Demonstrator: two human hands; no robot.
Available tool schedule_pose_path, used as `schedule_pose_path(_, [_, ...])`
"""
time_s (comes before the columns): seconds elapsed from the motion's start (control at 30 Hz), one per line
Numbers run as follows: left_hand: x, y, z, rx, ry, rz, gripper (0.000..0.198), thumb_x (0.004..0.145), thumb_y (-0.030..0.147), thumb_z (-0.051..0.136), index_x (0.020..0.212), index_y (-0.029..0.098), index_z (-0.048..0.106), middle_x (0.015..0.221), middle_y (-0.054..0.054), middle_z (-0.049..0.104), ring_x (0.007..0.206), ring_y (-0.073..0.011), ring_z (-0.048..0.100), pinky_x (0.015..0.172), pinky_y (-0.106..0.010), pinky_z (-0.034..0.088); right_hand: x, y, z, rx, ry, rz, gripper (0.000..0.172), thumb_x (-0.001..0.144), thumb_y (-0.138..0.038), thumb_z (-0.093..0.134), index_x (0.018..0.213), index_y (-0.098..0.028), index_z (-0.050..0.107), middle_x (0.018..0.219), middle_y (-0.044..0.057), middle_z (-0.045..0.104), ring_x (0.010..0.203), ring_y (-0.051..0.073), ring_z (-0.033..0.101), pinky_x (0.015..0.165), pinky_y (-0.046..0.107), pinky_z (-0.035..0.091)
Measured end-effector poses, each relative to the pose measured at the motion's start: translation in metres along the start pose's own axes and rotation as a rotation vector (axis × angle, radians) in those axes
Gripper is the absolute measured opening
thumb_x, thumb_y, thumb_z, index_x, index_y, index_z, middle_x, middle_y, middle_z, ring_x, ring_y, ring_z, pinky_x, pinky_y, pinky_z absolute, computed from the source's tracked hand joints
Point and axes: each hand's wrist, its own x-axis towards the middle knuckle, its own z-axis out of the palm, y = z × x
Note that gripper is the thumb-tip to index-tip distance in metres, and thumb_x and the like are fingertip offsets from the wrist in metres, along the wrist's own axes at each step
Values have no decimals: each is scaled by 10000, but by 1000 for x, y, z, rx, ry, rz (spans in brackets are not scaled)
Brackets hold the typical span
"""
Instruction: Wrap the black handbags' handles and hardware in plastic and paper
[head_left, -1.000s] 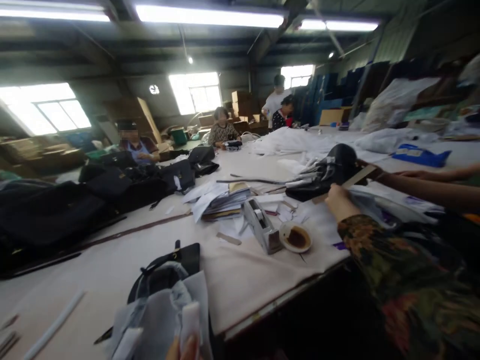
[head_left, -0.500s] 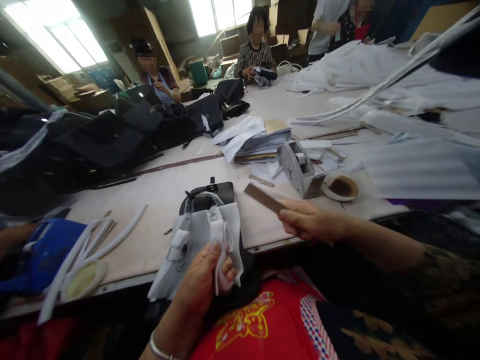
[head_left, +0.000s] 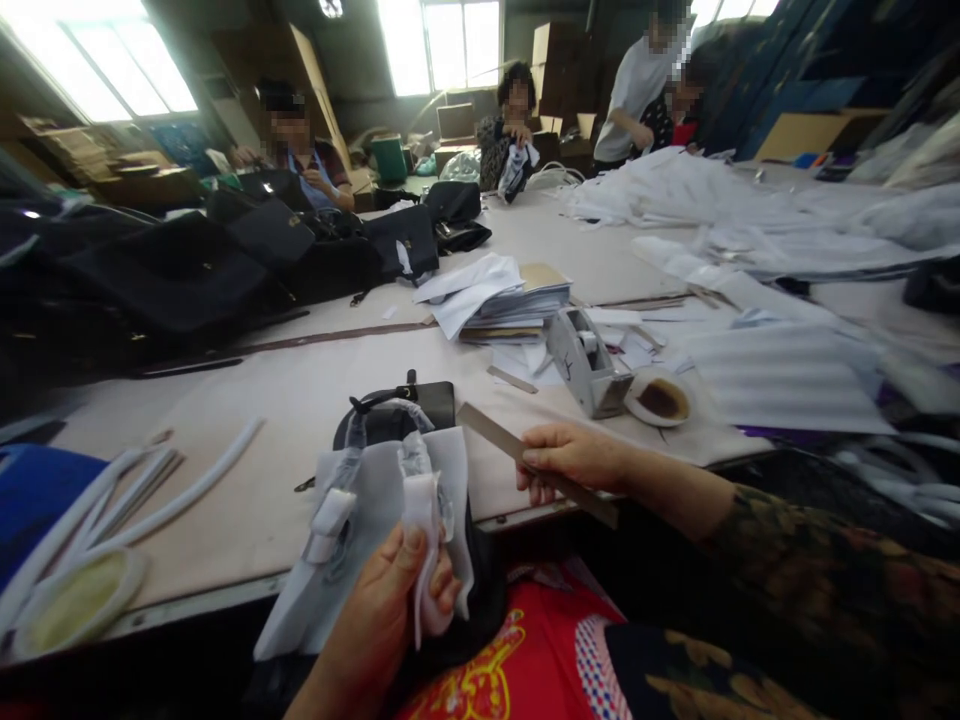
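Note:
My left hand [head_left: 390,590] is closed around a white foam strip [head_left: 422,500] at the table's edge. Beneath it a black handbag [head_left: 436,402] lies partly over the edge, its front covered by a white foam sheet [head_left: 453,458]. Clear plastic wraps the bag's handle [head_left: 352,455], and a second foam piece [head_left: 332,515] is around the handle's left end. To the right, my right hand [head_left: 570,458] grips a flat grey-brown strip [head_left: 487,428], apparently cardboard, which points toward the bag without visibly touching it.
A tape dispenser [head_left: 581,365] and a bowl of brown stuff [head_left: 660,400] stand right of a paper stack [head_left: 510,300]. White tubes [head_left: 202,490] and a yellowish dish [head_left: 79,600] lie left. Black bags [head_left: 172,270] are heaped beyond. Several people sit or stand across the table [head_left: 315,360].
The view has shifted slightly. My right hand has brought the strip lower and nearer the bag, and more of the strip shows behind the hand. My left hand keeps its grip on the foam strip.

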Motion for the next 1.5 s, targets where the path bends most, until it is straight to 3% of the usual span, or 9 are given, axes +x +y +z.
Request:
schedule_pose_path(0.1, [2,0,0,20,0,-10,400,845,540,689,924,164,579,583,43,464,514,-92,481,485,-193,339,1,10,0,101,93,-86,292,742,-387,714,870,-144,613,731,21,671,599,115,640,603,238,531])
schedule_pose_path(0.23, [1,0,2,13,21,1,395,845,540,689,919,170,570,584,41,469,517,-95,480,486,-194,330,-2,15,17,-9,146,-134,270,859,-440,587,830,-171,602,586,-33,590,434,84,503,455,206,413])
schedule_pose_path(0.37, [1,0,4,39,37,11,382,857,530,680,913,169,566,594,39,476,524,-95,493,501,-197,341,4,14,8,-473,357,-368,250,884,-345,571,761,-162,688,774,39,675,715,139,619,716,254,489])
schedule_pose_path(0.53, [2,-3,1,36,27,1,393,845,536,689,903,169,560,586,44,471,515,-92,483,492,-194,331,33,30,-36,-849,558,-59,266,910,-310,556,894,-142,761,779,60,697,758,192,638,728,275,480])
schedule_pose_path(0.67, [5,-5,-2,38,9,10,381,866,523,669,934,160,577,581,44,470,521,-93,488,498,-195,345,50,44,-55,-995,681,-72,486,840,-146,609,1325,-108,597,1131,177,659,1033,282,592,929,349,435])
schedule_pose_path(0.83, [7,-6,-2,40,3,17,372,871,518,665,914,158,581,574,41,479,513,-94,494,499,-199,355,77,35,-66,-1284,482,-193,574,907,-138,500,1464,-271,460,1199,134,616,934,241,606,860,337,449])
schedule_pose_path(0.97, [7,-5,-3,44,1,16,400,849,543,681,903,159,582,573,40,483,506,-93,488,495,-202,363,107,23,-73,-1311,322,-212,438,924,-162,485,1342,-245,586,1115,126,666,851,230,617,759,316,449])
schedule_pose_path(1.1, [6,-4,-5,50,10,22,399,842,546,687,890,164,579,572,39,486,505,-95,488,486,-200,358,117,24,-77,-1294,322,-251,334,884,-136,540,1190,-178,666,1061,131,687,869,229,625,771,296,447])
schedule_pose_path(1.5, [8,-2,-7,30,-3,20,378,852,525,685,884,165,576,586,36,497,514,-97,487,504,-210,371,96,60,-74,-1179,496,-453,301,980,-212,476,1238,-178,627,1247,146,649,1154,232,588,1021,344,438])
